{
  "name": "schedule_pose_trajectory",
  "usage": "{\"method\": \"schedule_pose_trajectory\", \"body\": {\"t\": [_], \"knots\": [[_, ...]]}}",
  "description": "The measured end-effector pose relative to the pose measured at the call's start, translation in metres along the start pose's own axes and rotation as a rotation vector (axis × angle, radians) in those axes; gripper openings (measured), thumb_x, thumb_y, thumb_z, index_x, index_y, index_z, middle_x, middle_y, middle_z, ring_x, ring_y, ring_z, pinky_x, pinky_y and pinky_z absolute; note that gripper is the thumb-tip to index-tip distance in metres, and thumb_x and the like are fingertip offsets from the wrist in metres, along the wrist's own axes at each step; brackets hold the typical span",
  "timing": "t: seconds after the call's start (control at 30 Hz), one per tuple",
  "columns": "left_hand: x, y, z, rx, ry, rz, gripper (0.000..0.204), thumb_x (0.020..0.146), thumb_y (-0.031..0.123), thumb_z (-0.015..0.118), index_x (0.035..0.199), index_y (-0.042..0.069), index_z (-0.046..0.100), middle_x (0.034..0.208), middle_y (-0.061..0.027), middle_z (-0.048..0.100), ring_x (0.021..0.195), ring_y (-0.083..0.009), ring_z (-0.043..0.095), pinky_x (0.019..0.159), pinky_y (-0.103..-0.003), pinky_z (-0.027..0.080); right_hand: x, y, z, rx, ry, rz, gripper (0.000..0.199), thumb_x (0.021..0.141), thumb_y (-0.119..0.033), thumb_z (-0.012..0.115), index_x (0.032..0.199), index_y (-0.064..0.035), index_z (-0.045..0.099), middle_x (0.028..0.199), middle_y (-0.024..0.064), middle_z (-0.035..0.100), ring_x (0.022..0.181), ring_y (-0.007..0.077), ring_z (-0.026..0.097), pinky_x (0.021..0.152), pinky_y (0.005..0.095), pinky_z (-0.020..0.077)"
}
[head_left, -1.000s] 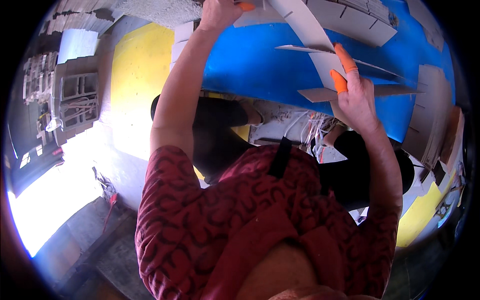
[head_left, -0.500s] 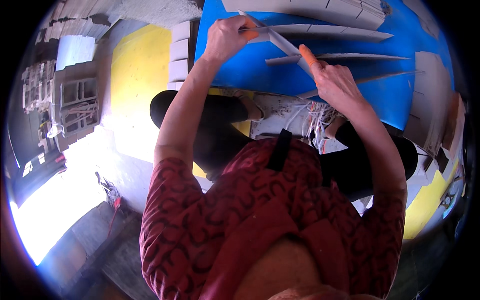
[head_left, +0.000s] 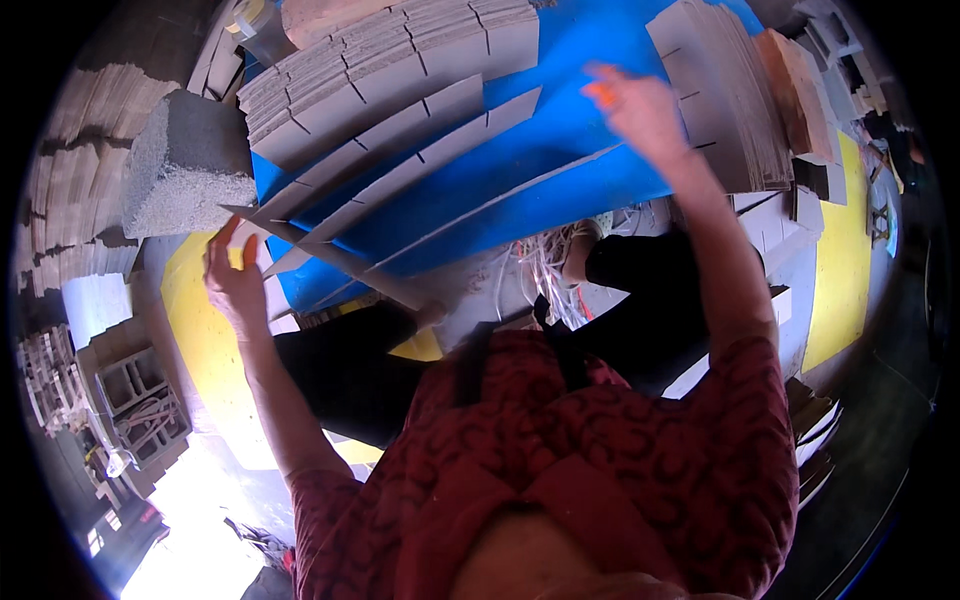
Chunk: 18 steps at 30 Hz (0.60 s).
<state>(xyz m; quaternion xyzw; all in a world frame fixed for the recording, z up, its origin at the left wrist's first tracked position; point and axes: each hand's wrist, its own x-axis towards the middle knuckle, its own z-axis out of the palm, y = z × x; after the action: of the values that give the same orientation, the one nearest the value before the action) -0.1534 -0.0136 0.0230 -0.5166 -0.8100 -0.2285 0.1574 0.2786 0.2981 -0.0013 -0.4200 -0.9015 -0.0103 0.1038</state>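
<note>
right hand (head_left: 643,112): now off the slotted cardboard strips (head_left: 450,142), grip spread, empty. left hand (head_left: 238,285): alone at the cross strip (head_left: 385,285); whether grip pinches, cannot tell.

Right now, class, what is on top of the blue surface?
The blue surface bears a left stack and a right stack of slotted cardboard, with crossed strips in front, by the left hand. Whatever those stacks and strips cover cannot be seen.

No readable text, label, number or sign: the slotted cardboard strips (head_left: 440,149), cardboard stacks (head_left: 395,85) and blue table (head_left: 560,130) carry none legible, red shirt (head_left: 680,450) only dark curved patterning.
</note>
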Motion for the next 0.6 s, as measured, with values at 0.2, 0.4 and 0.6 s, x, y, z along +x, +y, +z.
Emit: {"method": "schedule_pose_trajectory", "body": {"t": [0.2,0.4,0.6], "knots": [[-0.005,0.141,0.007,-0.150,-0.314,0.245,0.063,0.070,0.033,0.087,0.125,0.012,0.065,0.142,-0.0134,0.052,0.132,-0.0314,0.048,0.110,-0.049,0.036,-0.023,0.179,0.022,-0.601,0.167,0.390,0.054,0.090,-0.032,0.064,0.137,-0.0115,0.049,0.119,0.0156,0.061,0.112,0.0334,0.060,0.092,0.0474,0.0490],[0.009,0.169,0.038,-0.128,-0.342,0.303,0.072,0.066,0.046,0.086,0.127,0.016,0.064,0.149,-0.0128,0.044,0.139,-0.0318,0.040,0.116,-0.052,0.026,-0.025,0.210,0.013,-0.063,0.169,0.572,0.035,0.076,-0.018,0.065,0.110,-0.0103,0.068,0.113,0.0117,0.066,0.108,0.0320,0.062,0.090,0.0440,0.0500],[0.002,0.189,0.050,-0.199,-0.401,0.375,0.049,0.070,0.042,0.084,0.115,0.025,0.072,0.146,-0.0124,0.047,0.139,-0.0307,0.040,0.117,-0.053,0.023,-0.033,0.215,0.013,0.040,0.234,0.595,0.035,0.074,-0.028,0.074,0.102,-0.0073,0.068,0.104,0.0116,0.068,0.100,0.0334,0.064,0.088,0.0420,0.0497]]}}
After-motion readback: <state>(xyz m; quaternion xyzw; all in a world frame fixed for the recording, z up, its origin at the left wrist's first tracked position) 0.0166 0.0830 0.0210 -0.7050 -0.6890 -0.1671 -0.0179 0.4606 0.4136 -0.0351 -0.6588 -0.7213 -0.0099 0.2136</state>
